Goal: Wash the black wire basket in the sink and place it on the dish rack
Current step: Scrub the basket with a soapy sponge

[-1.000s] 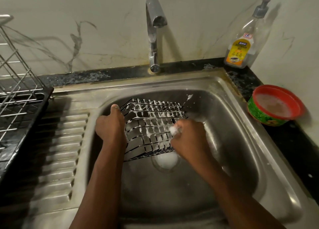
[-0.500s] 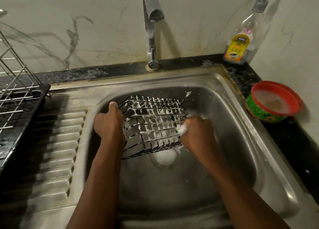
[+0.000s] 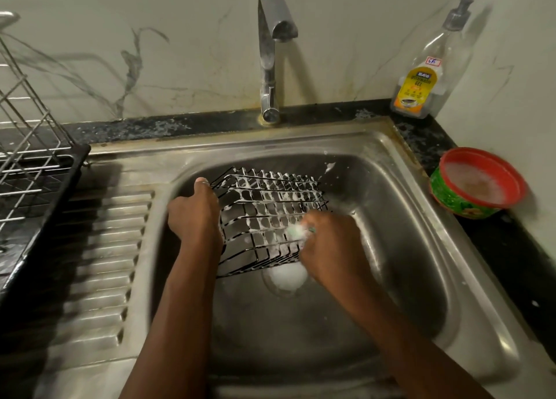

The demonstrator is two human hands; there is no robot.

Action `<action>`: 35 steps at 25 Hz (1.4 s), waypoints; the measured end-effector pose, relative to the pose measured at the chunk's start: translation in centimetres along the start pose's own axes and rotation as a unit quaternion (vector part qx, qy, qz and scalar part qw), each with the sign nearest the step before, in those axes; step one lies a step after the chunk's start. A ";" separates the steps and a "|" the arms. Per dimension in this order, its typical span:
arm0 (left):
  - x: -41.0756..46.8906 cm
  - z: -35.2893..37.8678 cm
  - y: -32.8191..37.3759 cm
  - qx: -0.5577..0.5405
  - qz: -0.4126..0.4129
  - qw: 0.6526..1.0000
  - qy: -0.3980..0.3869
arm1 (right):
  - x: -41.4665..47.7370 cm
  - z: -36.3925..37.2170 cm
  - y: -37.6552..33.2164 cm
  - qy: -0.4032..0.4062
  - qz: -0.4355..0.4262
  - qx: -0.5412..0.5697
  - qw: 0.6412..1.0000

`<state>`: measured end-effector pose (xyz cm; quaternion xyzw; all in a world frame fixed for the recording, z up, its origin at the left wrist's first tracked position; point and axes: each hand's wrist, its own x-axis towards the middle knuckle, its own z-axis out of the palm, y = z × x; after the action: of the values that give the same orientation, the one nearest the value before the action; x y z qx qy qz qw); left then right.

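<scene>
The black wire basket (image 3: 264,209), streaked with white foam, stands tilted on its side in the steel sink (image 3: 400,218). My left hand (image 3: 195,212) grips its left edge and holds it up. My right hand (image 3: 331,242) holds a foamy green scrub pad (image 3: 296,231) against the basket's right side. The wire dish rack (image 3: 27,145) on its black tray sits at the far left, apart from both hands.
The tap (image 3: 272,52) stands behind the sink with no water running. A dishwash gel bottle (image 3: 424,76) stands at the back right corner. A red-rimmed green bowl (image 3: 478,185) of soapy water sits on the black counter at right. The ribbed drainboard (image 3: 99,248) lies left.
My right hand with the scrub pad has shifted along the basket's right side, first right, then back left and down. My left hand keeps its grip; the basket stays tilted.
</scene>
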<state>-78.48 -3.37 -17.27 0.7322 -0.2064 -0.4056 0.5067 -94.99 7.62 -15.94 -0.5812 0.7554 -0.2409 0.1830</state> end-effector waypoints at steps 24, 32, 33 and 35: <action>-1.3 0.1 0.6 -0.096 -0.094 0.966 -0.221 | 5.4 0.8 -2.4 0.230 -0.218 0.157 0.935; -2.4 0.3 0.5 -0.054 0.067 0.979 -0.183 | 9.1 -2.8 -4.0 0.160 -0.320 0.114 0.927; -2.5 0.5 0.4 -0.053 0.086 0.980 -0.173 | 9.9 -3.3 -4.4 0.148 -0.297 0.122 0.935; -2.8 0.9 0.2 -0.056 0.139 0.977 -0.154 | 10.7 -3.3 -6.0 0.094 -0.300 0.088 0.945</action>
<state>-80.79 -1.94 -16.11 0.5957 -0.3589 -0.4501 0.5601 -94.86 -3.47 -9.76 -0.7374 0.5356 -0.4035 0.0808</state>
